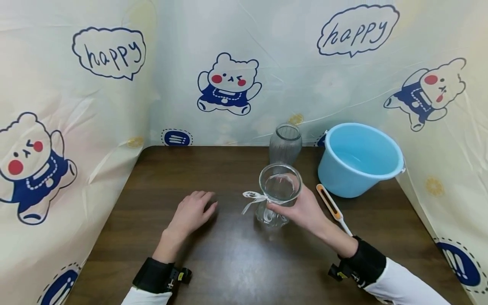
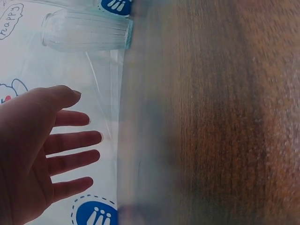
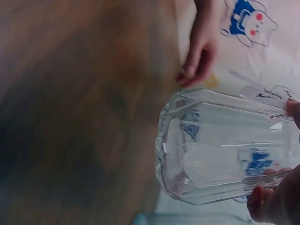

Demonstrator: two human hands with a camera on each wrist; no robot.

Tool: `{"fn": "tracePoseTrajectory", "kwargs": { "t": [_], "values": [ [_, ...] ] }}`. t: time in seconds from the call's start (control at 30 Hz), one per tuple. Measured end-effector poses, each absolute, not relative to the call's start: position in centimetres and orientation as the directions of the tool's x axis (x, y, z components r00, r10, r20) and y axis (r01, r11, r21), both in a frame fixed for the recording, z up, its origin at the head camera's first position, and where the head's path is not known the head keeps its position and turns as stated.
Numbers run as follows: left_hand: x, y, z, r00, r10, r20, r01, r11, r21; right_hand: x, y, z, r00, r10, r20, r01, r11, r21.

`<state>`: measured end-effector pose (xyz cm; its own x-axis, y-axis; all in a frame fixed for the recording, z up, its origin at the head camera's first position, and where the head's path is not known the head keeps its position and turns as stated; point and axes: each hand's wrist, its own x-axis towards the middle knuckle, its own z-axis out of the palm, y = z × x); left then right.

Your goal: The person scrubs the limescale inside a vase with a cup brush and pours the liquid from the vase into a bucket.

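A clear glass vase (image 1: 280,183) with a white ribbon bow (image 1: 255,196) at its neck is gripped by my right hand (image 1: 306,209), thumb on the near side. Its faceted lower body (image 3: 215,145) shows in the right wrist view; whether its base touches the table I cannot tell. My left hand (image 1: 193,212) is over the table to the left of the vase, holding nothing. Its fingers (image 2: 72,139) are spread and straight in the left wrist view. Behind the held vase stands a second, ribbed glass vase (image 1: 285,146), partly hidden by it.
To the right, a light blue bucket (image 1: 348,186) stands at the back of the brown table (image 1: 171,169). A white and orange stick-like tool (image 1: 329,202) lies before it, partly behind my right forearm. Printed cloth (image 1: 171,63) hangs around the table's back and sides.
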<state>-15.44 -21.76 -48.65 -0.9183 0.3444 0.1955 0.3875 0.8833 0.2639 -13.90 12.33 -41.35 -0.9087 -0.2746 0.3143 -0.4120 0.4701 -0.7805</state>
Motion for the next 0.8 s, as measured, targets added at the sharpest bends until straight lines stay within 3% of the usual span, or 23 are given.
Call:
{"fn": "tracePoseTrajectory", "kwargs": {
  "t": [0.8],
  "values": [
    [-14.9,-21.2,-48.4,-0.911,0.345,0.228,0.396,0.885,0.246,-13.9,9.8,-46.6,-0.89,-0.349,0.292,-0.426,0.412,-0.805]
  ]
}}
